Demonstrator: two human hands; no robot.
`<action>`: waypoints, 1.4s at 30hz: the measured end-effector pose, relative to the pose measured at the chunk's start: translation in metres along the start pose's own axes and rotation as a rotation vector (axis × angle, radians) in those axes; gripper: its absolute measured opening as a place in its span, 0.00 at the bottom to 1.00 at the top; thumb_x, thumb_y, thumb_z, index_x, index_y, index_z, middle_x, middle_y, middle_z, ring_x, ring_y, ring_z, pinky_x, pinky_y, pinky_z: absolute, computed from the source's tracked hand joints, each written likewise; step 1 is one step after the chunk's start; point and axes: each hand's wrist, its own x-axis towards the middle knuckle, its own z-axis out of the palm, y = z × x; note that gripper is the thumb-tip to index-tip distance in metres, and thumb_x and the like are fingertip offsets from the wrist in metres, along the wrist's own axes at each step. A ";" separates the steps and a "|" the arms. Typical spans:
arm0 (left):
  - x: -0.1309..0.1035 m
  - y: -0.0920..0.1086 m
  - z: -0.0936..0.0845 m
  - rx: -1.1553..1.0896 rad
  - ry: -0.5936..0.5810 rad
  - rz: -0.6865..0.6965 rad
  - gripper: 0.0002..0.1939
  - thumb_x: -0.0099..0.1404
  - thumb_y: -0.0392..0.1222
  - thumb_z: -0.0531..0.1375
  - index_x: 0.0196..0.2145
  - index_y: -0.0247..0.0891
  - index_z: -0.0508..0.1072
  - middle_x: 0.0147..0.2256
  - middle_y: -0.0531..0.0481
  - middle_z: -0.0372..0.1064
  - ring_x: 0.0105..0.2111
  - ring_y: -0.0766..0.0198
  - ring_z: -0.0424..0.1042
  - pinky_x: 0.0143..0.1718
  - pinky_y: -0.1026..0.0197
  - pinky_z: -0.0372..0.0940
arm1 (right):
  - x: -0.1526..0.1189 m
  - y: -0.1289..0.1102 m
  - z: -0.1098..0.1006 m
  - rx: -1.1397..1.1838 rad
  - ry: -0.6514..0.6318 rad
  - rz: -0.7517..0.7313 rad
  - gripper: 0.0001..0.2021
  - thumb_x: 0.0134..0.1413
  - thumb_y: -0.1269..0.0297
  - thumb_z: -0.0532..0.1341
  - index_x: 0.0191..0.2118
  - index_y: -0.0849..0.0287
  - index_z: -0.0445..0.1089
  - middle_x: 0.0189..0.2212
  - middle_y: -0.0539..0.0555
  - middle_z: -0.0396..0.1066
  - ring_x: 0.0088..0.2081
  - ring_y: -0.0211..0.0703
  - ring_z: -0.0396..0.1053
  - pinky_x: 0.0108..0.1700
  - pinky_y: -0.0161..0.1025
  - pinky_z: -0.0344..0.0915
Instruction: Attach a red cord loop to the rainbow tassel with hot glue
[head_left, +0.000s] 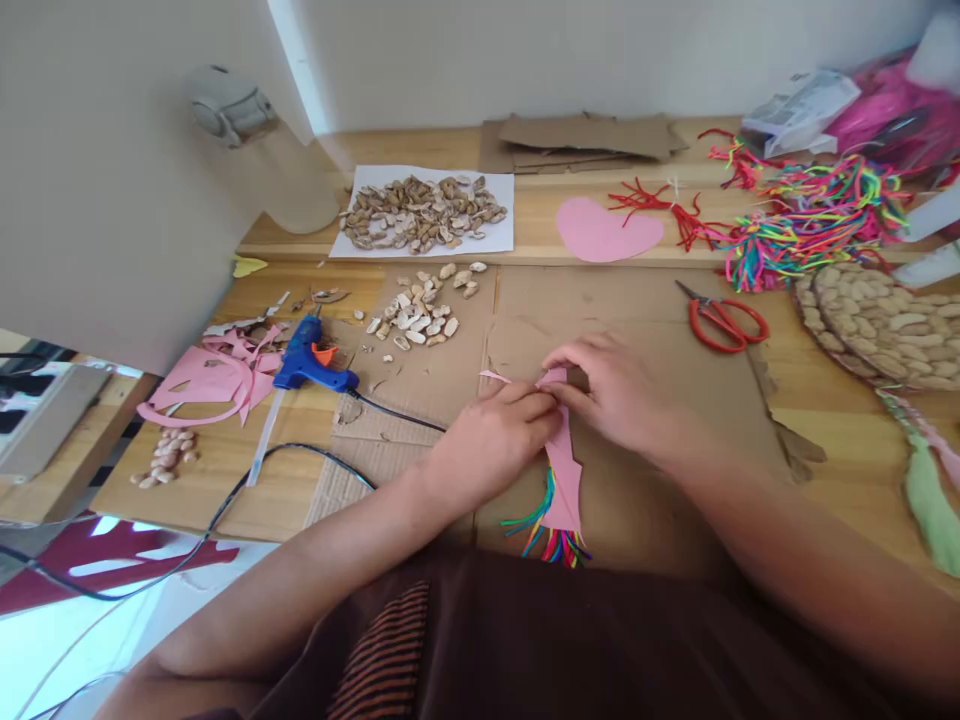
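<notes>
Both hands meet over the cardboard in front of me, at the upper end of a pink paper strip point(564, 490). My left hand point(499, 435) has its fingers closed on the strip's left side. From the right, my right hand point(611, 385) pinches the top of the same strip between thumb and forefinger. Multicoloured yarn strands point(559, 545) stick out from under the strip's lower end, toward my body. A thin pink sliver point(495, 376) pokes out just beyond my left knuckles. My fingers hide where the two hands meet.
A blue glue gun point(311, 360) stands left, its cable trailing past my left arm. Pink scraps point(202, 375) lie beside it. Peanut shells point(420, 215) cover white paper at the back. Red-handled scissors point(724, 320) and colourful yarn point(817, 215) lie right, near a peanut-shell-covered piece point(892, 325).
</notes>
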 end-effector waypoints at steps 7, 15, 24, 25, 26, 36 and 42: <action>-0.001 0.014 0.007 0.186 -0.056 0.049 0.15 0.72 0.37 0.56 0.51 0.25 0.74 0.49 0.40 0.72 0.54 0.51 0.68 0.58 0.52 0.65 | 0.006 0.009 0.005 0.016 -0.040 0.077 0.11 0.59 0.55 0.65 0.39 0.56 0.68 0.37 0.57 0.69 0.41 0.52 0.66 0.43 0.46 0.63; -0.002 0.018 0.007 0.226 -0.094 0.012 0.15 0.72 0.36 0.54 0.51 0.26 0.73 0.48 0.41 0.71 0.50 0.51 0.69 0.51 0.52 0.67 | 0.023 0.013 -0.002 0.092 -0.141 0.220 0.10 0.53 0.60 0.68 0.36 0.56 0.68 0.31 0.49 0.70 0.31 0.41 0.64 0.32 0.37 0.56; -0.004 0.022 0.009 0.244 -0.114 -0.036 0.12 0.71 0.35 0.55 0.49 0.29 0.73 0.46 0.43 0.70 0.46 0.53 0.69 0.47 0.52 0.67 | 0.034 0.013 -0.003 0.104 -0.201 0.363 0.13 0.45 0.56 0.71 0.32 0.54 0.69 0.29 0.46 0.71 0.28 0.38 0.64 0.28 0.37 0.53; -0.005 0.021 0.008 0.234 -0.123 -0.047 0.14 0.72 0.35 0.54 0.52 0.29 0.72 0.48 0.42 0.71 0.48 0.53 0.69 0.49 0.52 0.67 | 0.034 0.013 -0.003 0.113 -0.191 0.367 0.12 0.46 0.56 0.70 0.32 0.54 0.69 0.29 0.47 0.71 0.28 0.39 0.64 0.28 0.37 0.53; -0.006 0.021 0.007 0.218 -0.126 -0.059 0.15 0.73 0.35 0.54 0.54 0.29 0.71 0.50 0.42 0.71 0.49 0.53 0.69 0.50 0.52 0.67 | 0.033 0.012 -0.004 0.119 -0.174 0.369 0.11 0.48 0.56 0.69 0.32 0.54 0.70 0.29 0.47 0.71 0.29 0.39 0.65 0.29 0.37 0.54; -0.032 0.013 0.009 0.012 0.108 0.002 0.16 0.74 0.35 0.54 0.57 0.35 0.70 0.55 0.47 0.72 0.56 0.56 0.67 0.56 0.53 0.65 | 0.006 0.020 -0.001 0.390 -0.069 0.251 0.13 0.55 0.60 0.63 0.46 0.57 0.71 0.35 0.52 0.72 0.34 0.41 0.68 0.37 0.38 0.64; -0.026 0.019 0.013 0.099 0.124 0.049 0.18 0.74 0.34 0.53 0.59 0.34 0.67 0.56 0.47 0.71 0.56 0.56 0.66 0.59 0.53 0.62 | 0.006 0.011 0.001 0.179 -0.066 0.251 0.25 0.46 0.49 0.70 0.49 0.54 0.70 0.40 0.53 0.71 0.38 0.47 0.69 0.40 0.43 0.64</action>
